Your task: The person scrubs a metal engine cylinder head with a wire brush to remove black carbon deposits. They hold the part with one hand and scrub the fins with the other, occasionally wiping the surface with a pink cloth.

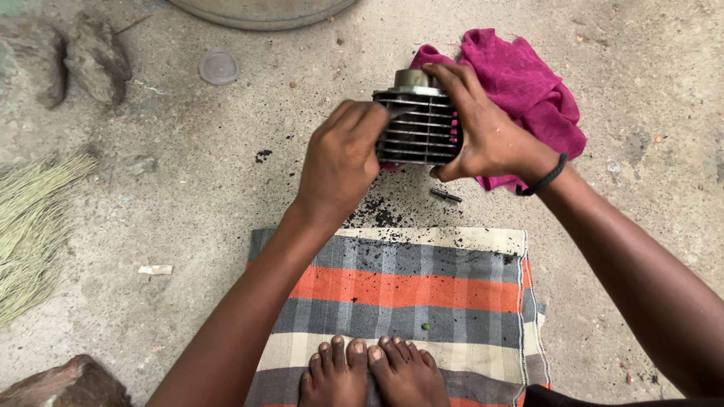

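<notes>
A dark metal finned engine cylinder (417,124) with a round sleeve on top is held above the concrete floor. My right hand (486,132) grips its right side, fingers over the top rim. My left hand (341,158) is closed against its left side, fingertips pressed into the fins; whether it holds a small tool I cannot tell. Behind the cylinder lies a crumpled magenta cloth (528,83). Black grit (377,215) is scattered on the floor below the cylinder.
A striped orange, grey and cream cloth (407,294) lies under my bare feet (369,373). A small dark bolt (446,195) rests near the magenta cloth. Stones (94,56), a clear lid (219,66), a straw broom (30,234), a basin edge (264,11).
</notes>
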